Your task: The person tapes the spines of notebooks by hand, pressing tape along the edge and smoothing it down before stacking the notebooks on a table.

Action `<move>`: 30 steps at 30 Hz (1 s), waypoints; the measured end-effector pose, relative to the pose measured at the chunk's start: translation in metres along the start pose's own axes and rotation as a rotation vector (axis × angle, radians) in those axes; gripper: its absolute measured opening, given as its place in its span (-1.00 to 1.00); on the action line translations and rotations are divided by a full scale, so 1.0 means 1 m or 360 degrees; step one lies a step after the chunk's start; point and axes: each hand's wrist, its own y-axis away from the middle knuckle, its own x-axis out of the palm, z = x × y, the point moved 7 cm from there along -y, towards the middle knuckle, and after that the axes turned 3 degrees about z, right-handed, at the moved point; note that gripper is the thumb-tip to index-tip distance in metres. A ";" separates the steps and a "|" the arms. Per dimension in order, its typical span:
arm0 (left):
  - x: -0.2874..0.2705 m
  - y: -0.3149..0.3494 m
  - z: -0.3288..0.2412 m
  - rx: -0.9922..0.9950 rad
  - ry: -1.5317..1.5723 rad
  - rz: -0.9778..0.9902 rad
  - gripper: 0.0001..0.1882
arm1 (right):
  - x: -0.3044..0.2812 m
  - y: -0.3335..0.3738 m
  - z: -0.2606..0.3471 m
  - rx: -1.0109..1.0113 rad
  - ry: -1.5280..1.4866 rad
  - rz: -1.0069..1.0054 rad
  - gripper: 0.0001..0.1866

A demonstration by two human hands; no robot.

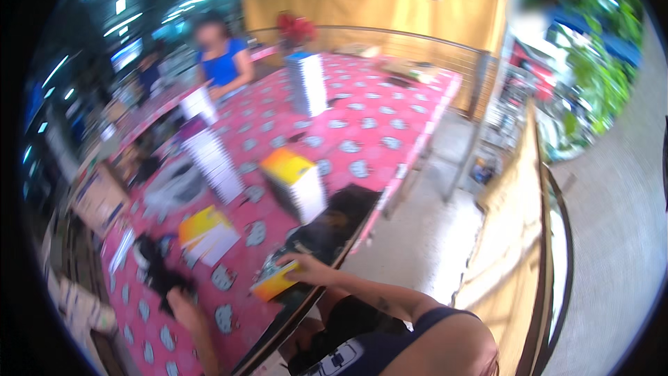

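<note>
My right hand (311,271) is closed on the edge of a yellow-orange booklet (275,282), held low over the table's front edge beside a dark mat (341,226). To the left, my left hand (184,308) is closed round the near end of a long black object (164,273). Motion blur hides what kind of object it is. Between and beyond my hands lie a few loose yellow-and-white booklets (209,235), fanned on the cloth. Behind the dark mat rises a tall stack of yellow-covered booklets (298,182).
A pink patterned cloth (379,122) covers the table. Further off stand a purple-topped stack (212,166) and a blue-topped stack (307,85). Clear plastic (174,184) and a cardboard box (99,198) are at the left. A person in blue (224,63) is across the table.
</note>
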 end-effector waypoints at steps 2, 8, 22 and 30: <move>-0.012 -0.001 -0.044 -0.0043 0.0112 0.0022 -0.70 | -0.010 0.006 0.012 0.0130 0.0065 0.0039 -0.63; 0.046 0.085 -0.126 0.0128 0.1004 0.0654 -0.58 | -0.010 0.022 -0.008 0.0395 -0.0201 0.0042 -0.64; 0.001 0.055 -0.168 0.0188 0.0777 0.0642 -0.66 | -0.003 0.015 0.011 0.0280 -0.0102 0.0013 -0.72; 0.005 0.057 -0.173 0.0212 0.0626 0.0497 -0.80 | -0.006 0.022 0.003 0.0311 -0.0135 -0.0065 -0.75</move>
